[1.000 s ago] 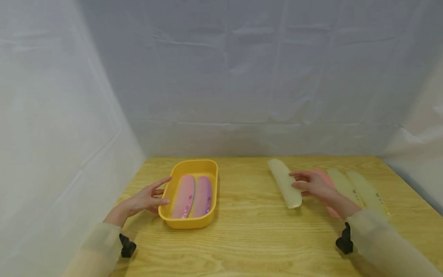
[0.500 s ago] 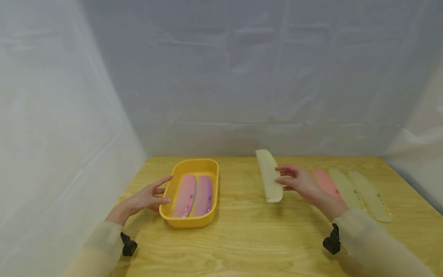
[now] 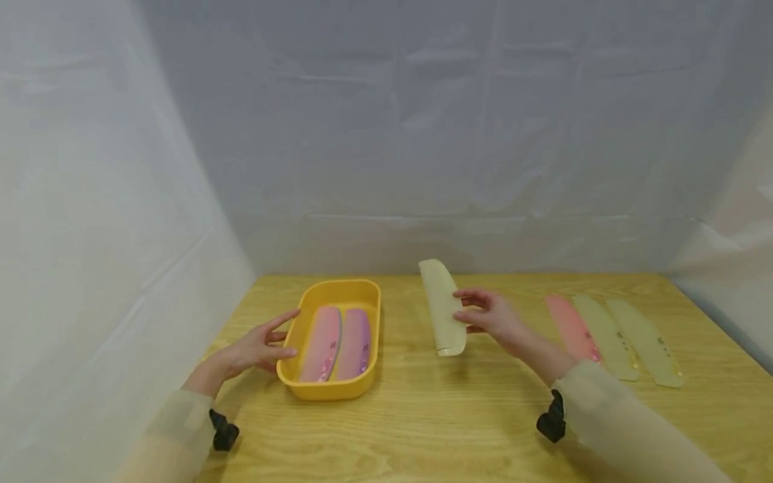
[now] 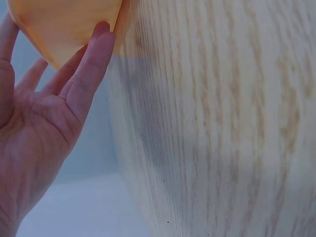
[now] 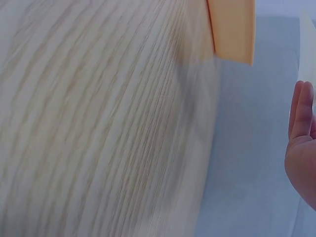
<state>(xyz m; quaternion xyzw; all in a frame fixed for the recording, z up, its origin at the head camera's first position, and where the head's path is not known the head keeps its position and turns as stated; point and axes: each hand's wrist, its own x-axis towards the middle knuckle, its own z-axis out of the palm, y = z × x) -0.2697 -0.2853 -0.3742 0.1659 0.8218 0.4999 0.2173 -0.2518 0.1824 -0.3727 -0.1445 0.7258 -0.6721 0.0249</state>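
My right hand [image 3: 492,318] pinches a pale cream comb [image 3: 439,305] along its right long edge, thumb and fingers on opposite faces. The comb is raised above the table, tilted, its teeth facing left. In the right wrist view only part of that comb [image 5: 307,47] shows at the edge. My left hand [image 3: 260,345] holds the left side of a yellow tray [image 3: 356,388], thumb over the rim and other fingers along the outer wall. Inside the tray lie a pink comb [image 3: 321,343] and a purple comb [image 3: 353,343], side by side.
At the right of the wooden table [image 3: 423,429] lie a coral-pink comb [image 3: 570,325] and two pale yellow-green combs, one nearer [image 3: 604,335] and one farther right [image 3: 643,342]. White sheeting [image 3: 392,134] hangs behind and at both sides.
My right hand has lifted the cream comb and carried it leftward towards the tray, uncovering the coral-pink comb. The left hand and tray have stayed in place.
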